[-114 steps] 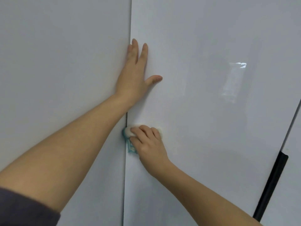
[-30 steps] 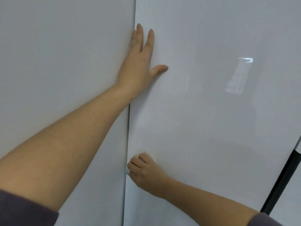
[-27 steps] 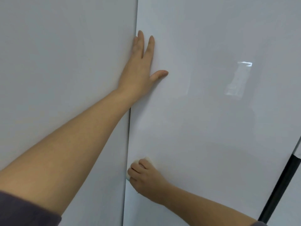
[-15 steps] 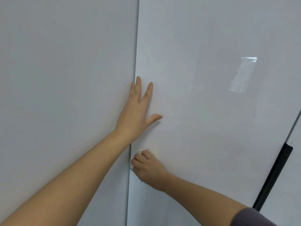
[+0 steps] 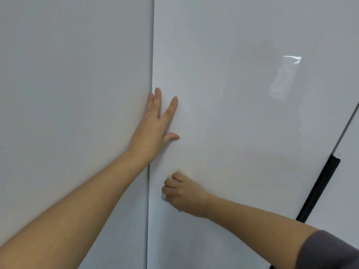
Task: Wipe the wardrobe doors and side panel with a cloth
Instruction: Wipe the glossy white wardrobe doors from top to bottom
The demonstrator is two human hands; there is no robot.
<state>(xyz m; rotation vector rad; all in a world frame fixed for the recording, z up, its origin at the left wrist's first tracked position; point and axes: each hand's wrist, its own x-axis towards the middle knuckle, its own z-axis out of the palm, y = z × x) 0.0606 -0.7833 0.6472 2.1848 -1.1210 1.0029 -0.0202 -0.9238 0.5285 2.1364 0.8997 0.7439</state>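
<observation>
Hands apart: left hand (image 5: 153, 131) lies flat, fingers straight, on the glossy white wardrobe door (image 5: 242, 117). Right hand (image 5: 181, 194), just below it, grips a small bunched white cloth (image 5: 171, 176) against that door, beside its upright left edge (image 5: 152, 74).

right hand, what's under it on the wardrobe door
A bunched white cloth, held against the glossy door. Only bits peek out above the knuckles and beside the curled fingers; the right hand covers the rest, so its size and fold can't be seen.
</observation>
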